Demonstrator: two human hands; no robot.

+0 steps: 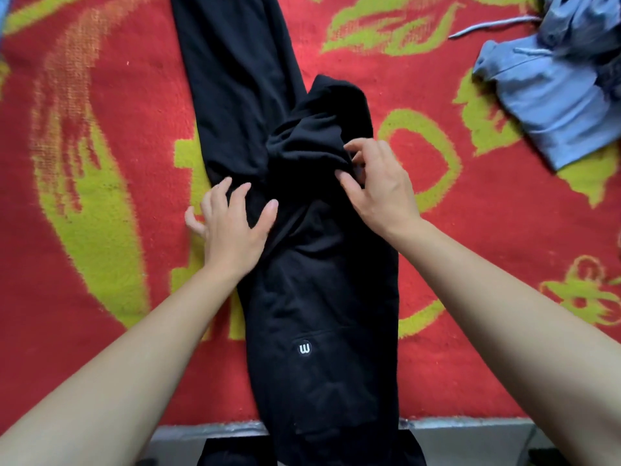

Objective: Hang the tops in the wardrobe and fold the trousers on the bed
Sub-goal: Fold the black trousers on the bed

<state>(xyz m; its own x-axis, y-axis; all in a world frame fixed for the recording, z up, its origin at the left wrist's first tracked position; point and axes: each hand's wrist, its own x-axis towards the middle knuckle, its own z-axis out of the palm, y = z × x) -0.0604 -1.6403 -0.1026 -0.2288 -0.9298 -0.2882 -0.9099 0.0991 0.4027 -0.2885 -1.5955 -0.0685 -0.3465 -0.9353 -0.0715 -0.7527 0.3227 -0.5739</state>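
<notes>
head view looks straight down on the black trousers [312,297], which lie on the bed cover [100,163], red and yellow-green. their long axis runs from the bed's near edge away from me and leans a little left at the far end. both my hands sit about halfway along the trousers. the left hand [232,227] lies flat on the trousers' left edge, fingers straight and spread, pressing the cloth and holding nothing. the right hand [379,183] is on the trousers' right side, thumb and fingers curled into a bunched fold [312,139] of black cloth heaped just beyond it. i judge this fold must be drawn out along the long axis, away from me, and the right hand is the nearer one to do it. on the trousers, nearer me than either hand, a small round badge [304,348] shows one white letter, a w or an upturned m; i cannot tell which. a blue garment [554,105] lies well apart, off the trousers' far right.
</notes>
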